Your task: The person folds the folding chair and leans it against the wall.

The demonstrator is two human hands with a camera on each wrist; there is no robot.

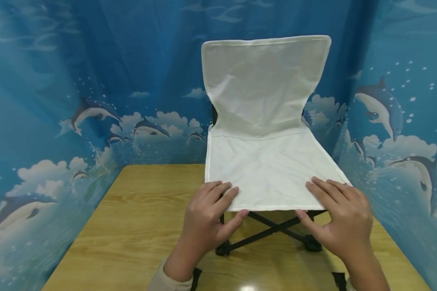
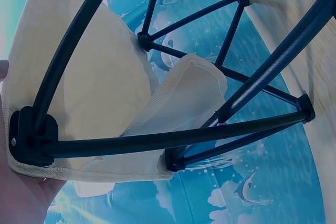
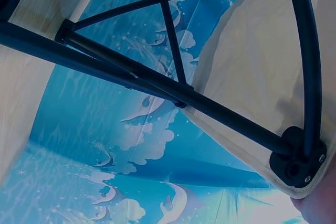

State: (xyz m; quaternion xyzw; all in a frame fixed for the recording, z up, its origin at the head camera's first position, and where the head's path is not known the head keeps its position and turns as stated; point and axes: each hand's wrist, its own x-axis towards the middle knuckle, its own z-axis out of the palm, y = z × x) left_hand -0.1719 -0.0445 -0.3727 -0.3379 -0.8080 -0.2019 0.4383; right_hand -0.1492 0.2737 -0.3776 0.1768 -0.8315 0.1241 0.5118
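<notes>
White chair (image 1: 264,125): stands upright before us on the worktop (image 1: 149,210), toward its far right corner.
Left hand (image 1: 208,214): palm down at the seat's (image 1: 266,173) near left corner, unclenched fingers resting on top, thumb apart at the front edge.
Right hand (image 1: 344,216): mirrors it at the near right corner, fingers unclenched, thumb apart.

chair fabric (image 1: 266,161): plain white | chair frame (image 1: 275,228): black | table (image 1: 142,210): yellow-brown wood grain | curtain (image 1: 160,60): blue, dolphins, white clouds
</notes>
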